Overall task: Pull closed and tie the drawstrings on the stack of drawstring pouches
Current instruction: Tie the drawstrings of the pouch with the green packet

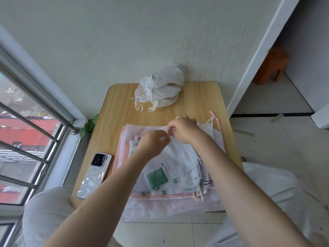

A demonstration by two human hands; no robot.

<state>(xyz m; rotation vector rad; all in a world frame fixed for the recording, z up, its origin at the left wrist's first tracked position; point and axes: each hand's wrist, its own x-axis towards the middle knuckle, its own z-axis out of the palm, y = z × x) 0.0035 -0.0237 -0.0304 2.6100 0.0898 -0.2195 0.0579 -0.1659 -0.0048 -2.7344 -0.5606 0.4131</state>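
Observation:
A flat stack of drawstring pouches [179, 168], white, pink and green-printed, covers the near half of the small wooden table [199, 97]. Over the stack's far edge my left hand [154, 142] and my right hand [185, 130] meet. Both pinch the thin white drawstring [171, 133] of the top white pouch between their fingertips. A small green pouch [157, 177] lies on the stack nearer to me. A pile of white pouches with cords drawn shut [160, 88] sits at the table's far edge against the wall.
A phone [95, 175] in a patterned case lies on the table's left side. Loose pink and cream cords [214, 120] stick out at the stack's far right. A window with metal bars [26, 139] is at left, an orange stool [272, 65] at far right.

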